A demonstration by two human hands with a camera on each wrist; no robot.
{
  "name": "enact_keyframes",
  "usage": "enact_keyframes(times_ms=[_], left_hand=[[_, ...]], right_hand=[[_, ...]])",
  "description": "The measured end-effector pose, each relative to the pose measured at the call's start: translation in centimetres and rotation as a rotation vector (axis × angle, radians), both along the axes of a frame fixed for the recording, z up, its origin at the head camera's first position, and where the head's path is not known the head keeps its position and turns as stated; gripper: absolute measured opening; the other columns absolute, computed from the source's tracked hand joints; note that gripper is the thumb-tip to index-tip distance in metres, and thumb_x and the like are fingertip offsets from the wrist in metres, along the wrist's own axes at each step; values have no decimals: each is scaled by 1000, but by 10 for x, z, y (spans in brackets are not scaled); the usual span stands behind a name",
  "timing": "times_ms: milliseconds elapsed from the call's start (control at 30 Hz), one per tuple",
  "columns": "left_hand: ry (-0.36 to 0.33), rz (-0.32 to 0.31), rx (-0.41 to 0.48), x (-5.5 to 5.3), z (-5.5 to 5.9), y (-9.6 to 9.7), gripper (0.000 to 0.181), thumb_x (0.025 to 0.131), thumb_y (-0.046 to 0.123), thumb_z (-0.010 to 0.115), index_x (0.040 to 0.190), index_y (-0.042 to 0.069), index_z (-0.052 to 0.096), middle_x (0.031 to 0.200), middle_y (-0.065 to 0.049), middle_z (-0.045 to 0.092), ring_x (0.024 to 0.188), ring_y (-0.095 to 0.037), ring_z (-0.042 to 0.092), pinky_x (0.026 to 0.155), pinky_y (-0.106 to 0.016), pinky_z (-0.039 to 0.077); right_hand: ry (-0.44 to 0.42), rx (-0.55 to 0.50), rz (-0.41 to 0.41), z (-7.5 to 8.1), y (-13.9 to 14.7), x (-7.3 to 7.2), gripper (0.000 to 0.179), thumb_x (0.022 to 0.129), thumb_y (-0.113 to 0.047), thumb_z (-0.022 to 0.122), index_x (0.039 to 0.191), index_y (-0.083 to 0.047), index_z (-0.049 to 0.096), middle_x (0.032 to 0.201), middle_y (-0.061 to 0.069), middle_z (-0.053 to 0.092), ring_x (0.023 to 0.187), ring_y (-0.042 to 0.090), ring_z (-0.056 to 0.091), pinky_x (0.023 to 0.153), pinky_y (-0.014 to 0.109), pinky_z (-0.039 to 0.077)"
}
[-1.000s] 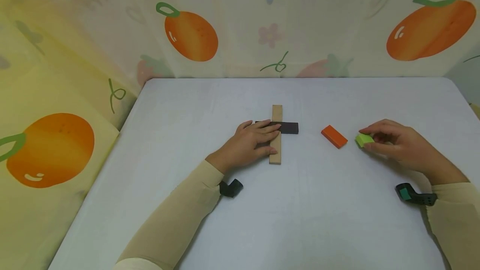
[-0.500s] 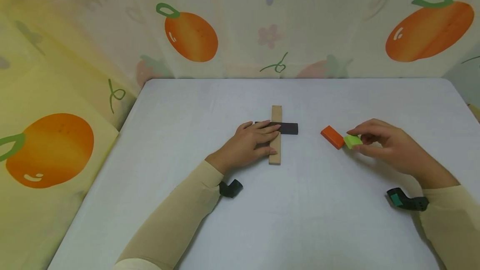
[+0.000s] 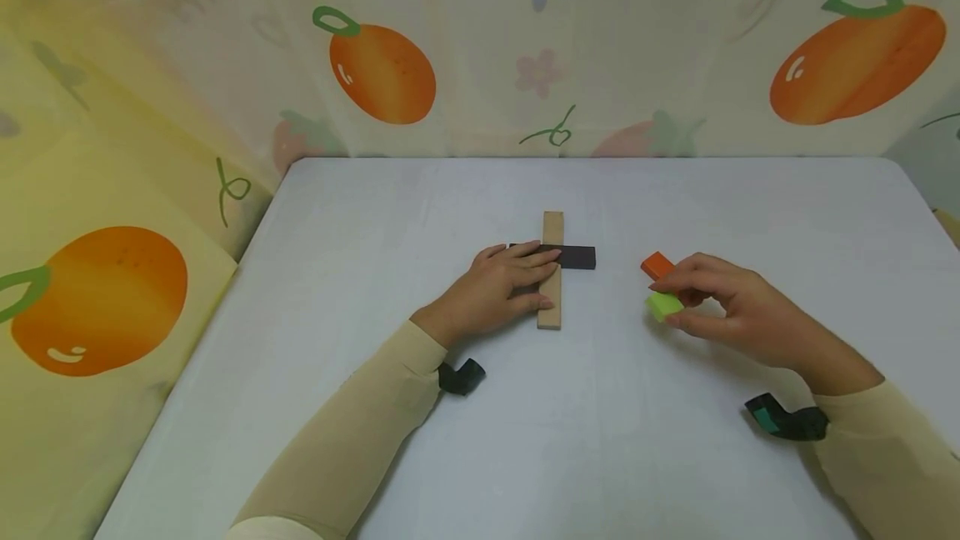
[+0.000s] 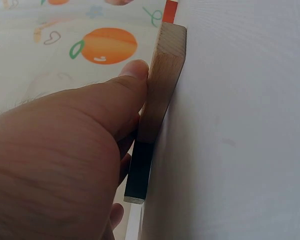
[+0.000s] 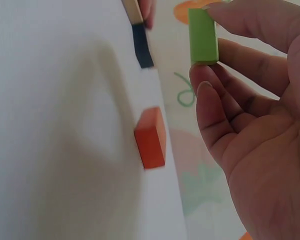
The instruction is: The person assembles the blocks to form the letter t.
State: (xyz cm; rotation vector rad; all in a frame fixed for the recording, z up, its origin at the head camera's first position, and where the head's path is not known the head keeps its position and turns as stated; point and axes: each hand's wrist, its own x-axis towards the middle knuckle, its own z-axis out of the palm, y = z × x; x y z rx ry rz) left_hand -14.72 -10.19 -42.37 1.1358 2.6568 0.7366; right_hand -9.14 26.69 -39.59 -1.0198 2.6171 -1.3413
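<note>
Flat on the white table, in the head view, a black wooden block point(image 3: 578, 257) lies crosswise with plain wood point(image 3: 552, 228) showing beyond it and more plain wood point(image 3: 551, 317) on the near side. Whether the plain wood is one length or two I cannot tell. My left hand point(image 3: 491, 290) rests over these with fingers extended, thumb touching the near plain wood point(image 4: 165, 75). Between thumb and fingertips, my right hand point(image 3: 738, 307) pinches a light green block point(image 5: 203, 37), raised above the table. An orange block point(image 3: 656, 265) lies just behind, partly covered by the right fingers.
The white table point(image 3: 615, 440) has its far edge against a curtain point(image 3: 480, 65) printed with oranges and flowers. More of this cloth hangs at the left. Dark wrist cameras point(image 3: 462, 377) sit on both wrists, low over the table.
My right hand has carried the green block leftward, past the near side of the orange block, which it now partly covers. The left hand has stayed on the wood and black blocks.
</note>
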Motion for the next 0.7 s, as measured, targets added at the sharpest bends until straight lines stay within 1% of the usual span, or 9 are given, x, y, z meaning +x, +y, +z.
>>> enact_keyframes(times_ms=[167,267,400,500,600,700], left_hand=[[1,-2,-7,0,0,0,64,108,43,70,161,13,52,171,6,41,162,-13,23,129,-48,12],[3,0,-12,1,0,0,64,108,43,70,161,13,52,171,7,41,162,-13,23,129,-48,12],[2,6,-10,1,1,0,64,108,43,70,161,13,52,170,7,41,161,-12,23,129,-47,12],[2,11,-7,1,0,1,64,108,43,70,161,13,53,170,8,41,161,-12,23,129,-47,12],[2,15,-6,1,0,1,64,108,43,71,161,13,53,170,8,41,161,-12,23,129,-47,12],[5,14,-6,0,0,1,64,108,43,71,161,13,53,170,8,41,161,-12,24,129,-48,13]], right_hand=[[-5,3,63,-1,-15,6,44,88,5,88,125,-15,80,116,-7,67,97,12,58,78,25,52],[-6,-22,118,-4,-25,8,43,88,6,88,125,-13,80,118,-6,67,97,13,60,78,26,53],[-23,-44,197,-10,-39,11,39,91,6,86,126,-10,79,117,-5,68,97,14,61,78,27,54],[-44,-31,239,-16,-49,13,35,94,1,85,126,-10,78,117,-7,67,99,13,62,80,26,55],[-42,-15,250,-20,-56,16,33,95,-1,85,126,-12,79,118,-8,67,100,13,62,84,26,54],[-25,-1,225,-23,-61,19,33,94,1,85,124,-12,80,117,-8,67,101,12,62,86,25,54]])
